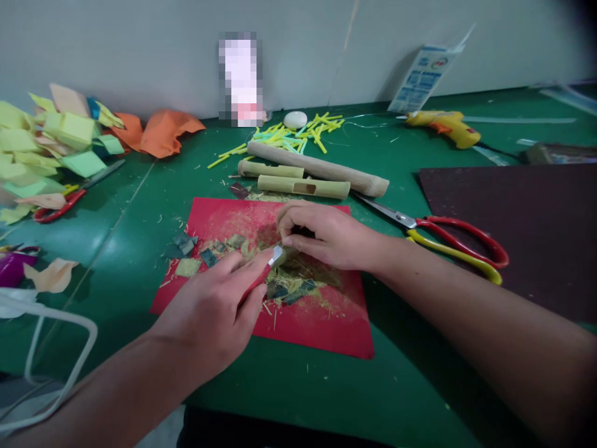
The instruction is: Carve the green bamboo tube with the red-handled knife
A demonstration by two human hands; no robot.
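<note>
Gripping a slim knife [268,267] with a red handle and a short, bright metal blade, the left hand [219,305] is closed around it low over a flat red mat [326,330] near the front of the green table [420,386]. The knife's long axis runs from lower left to upper right, and its tip points away from the person toward the right hand [326,236]. That hand is curled down with its fingertips pinched on a small olive bamboo piece [290,253], which is mostly hidden beneath them, so its full shape cannot be told. The blade tip meets this piece at the mat's middle. Fibrous yellow-green shavings and flat, dark, angular chips [289,287] litter the mat around both hands. Just beyond the mat lie three round bamboo lengths, one notched [303,185], all lying roughly crosswise. Red-and-yellow-handled scissors [448,239] rest to the right, overlapping a matte dark brown sheet [513,230]. A yellow glue gun [443,127] lies farther back, and crumpled pastel paper squares [46,149] are heaped at the left.
</note>
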